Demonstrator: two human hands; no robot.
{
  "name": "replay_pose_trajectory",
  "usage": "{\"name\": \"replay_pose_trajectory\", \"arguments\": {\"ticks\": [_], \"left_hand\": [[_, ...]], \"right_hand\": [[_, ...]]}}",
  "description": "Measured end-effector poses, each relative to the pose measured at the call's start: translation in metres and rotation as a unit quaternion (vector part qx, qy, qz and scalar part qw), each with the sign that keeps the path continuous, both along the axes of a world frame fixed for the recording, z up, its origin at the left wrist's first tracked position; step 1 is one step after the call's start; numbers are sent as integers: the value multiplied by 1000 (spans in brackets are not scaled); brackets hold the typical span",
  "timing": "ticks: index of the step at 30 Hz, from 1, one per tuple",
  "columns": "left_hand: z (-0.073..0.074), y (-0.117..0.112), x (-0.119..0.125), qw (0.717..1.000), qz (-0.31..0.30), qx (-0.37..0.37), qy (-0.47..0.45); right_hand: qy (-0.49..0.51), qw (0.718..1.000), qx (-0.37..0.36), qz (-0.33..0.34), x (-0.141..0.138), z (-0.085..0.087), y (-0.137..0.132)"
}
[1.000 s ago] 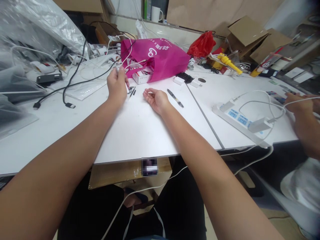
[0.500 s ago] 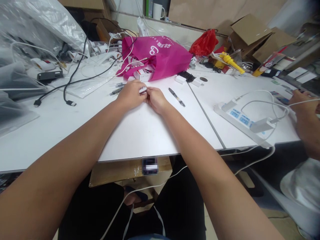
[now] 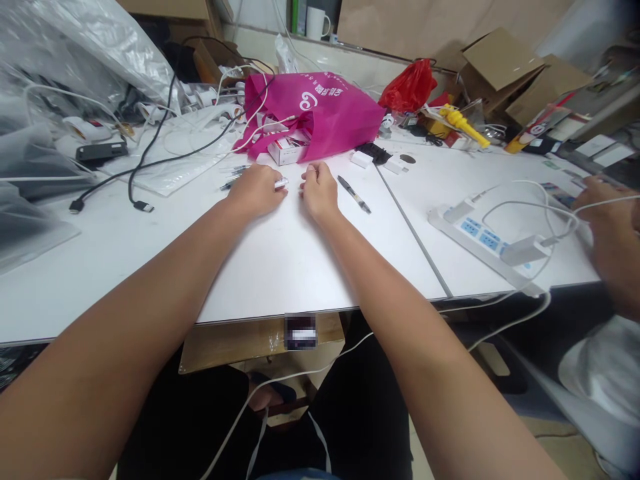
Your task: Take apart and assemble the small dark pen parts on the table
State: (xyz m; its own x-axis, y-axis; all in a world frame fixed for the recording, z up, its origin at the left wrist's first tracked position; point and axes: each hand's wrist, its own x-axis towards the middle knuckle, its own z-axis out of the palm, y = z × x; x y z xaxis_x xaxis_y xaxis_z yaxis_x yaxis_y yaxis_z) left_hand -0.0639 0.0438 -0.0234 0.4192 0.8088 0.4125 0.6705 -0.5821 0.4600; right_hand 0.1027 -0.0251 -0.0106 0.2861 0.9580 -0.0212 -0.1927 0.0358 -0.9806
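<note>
Object point(image 3: 281, 183), small and white, partly inside the left hand point(image 3: 258, 189)

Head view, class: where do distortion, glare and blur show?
Head view throughout: wide-angle stretch enlarges the forearms; plastic sheeting shows glare at upper left; the white item in the left hand is too soft to identify; the top right corner is dark and blurred.
</note>
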Motion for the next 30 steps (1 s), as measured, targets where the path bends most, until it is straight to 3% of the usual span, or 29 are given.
{"name": "replay_pose_trajectory", "arguments": {"ticks": [6, 10, 14, 16, 19, 22, 24, 27, 30], "left_hand": [[-5, 17, -18, 995, 3, 90, 31], [2, 23, -33, 991, 43, 98, 77], [2, 28, -40, 992, 36, 107, 50], [1, 28, -39, 993, 28, 108, 28], [3, 23, -35, 995, 32, 97, 7], [9, 17, -33, 995, 55, 85, -16], [13, 15, -36, 993, 82, 77, -22], [18, 16, -42, 990, 125, 61, -16], [20, 17, -47, 993, 109, 33, -27]], "right_hand": [[-107, 992, 44, -57, 0, -4, 1], [-142, 986, 51, -73, 2, -9, 6], [-211, 974, 38, -68, 4, -3, 1], [-276, 957, 45, -74, 6, 4, -5], [-396, 909, 41, -123, 16, 11, -13], [-487, 853, -25, -185, 34, 7, -14], [-514, 831, -81, -197, 46, 0, -10], [-520, 825, -112, -192, 58, -11, -3], [-508, 836, -95, -183, 61, -15, 0]]}}
